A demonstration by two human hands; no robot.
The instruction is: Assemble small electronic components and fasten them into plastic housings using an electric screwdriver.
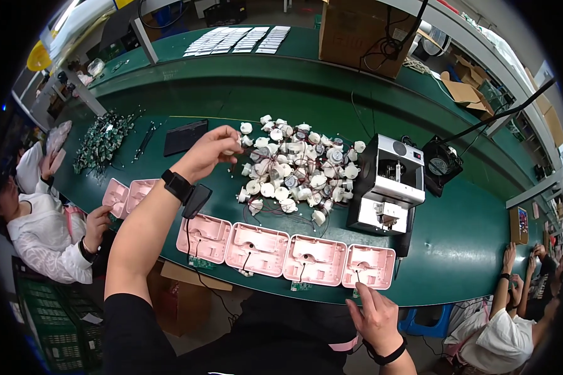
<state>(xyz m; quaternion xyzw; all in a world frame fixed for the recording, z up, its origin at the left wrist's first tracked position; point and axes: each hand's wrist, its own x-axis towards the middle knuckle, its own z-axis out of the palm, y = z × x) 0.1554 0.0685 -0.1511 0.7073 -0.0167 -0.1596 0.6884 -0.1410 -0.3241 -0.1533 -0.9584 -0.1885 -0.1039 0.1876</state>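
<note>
My left hand (214,152) reaches to the left edge of a heap of small white motor-like parts with thin wires (294,164). Its thumb and fingers are pinched together; what they hold, if anything, is mostly hidden. Near the table's front edge, several pink plastic housings (254,249) stand in a row, open side up, each with a dark wire inside. My right hand (378,317) is at the rightmost pink housing (369,265), index fingertip at its near wall and thumb apart. A small green circuit board (300,286) sticks out below a neighbouring housing.
A silver and black bench machine (389,184) stands right of the heap, beside a black fan (443,164). On the left lie a pile of green circuit boards (108,140) and a black flat block (186,137). A co-worker's hand (96,226) is near pink housings at left; others sit at right.
</note>
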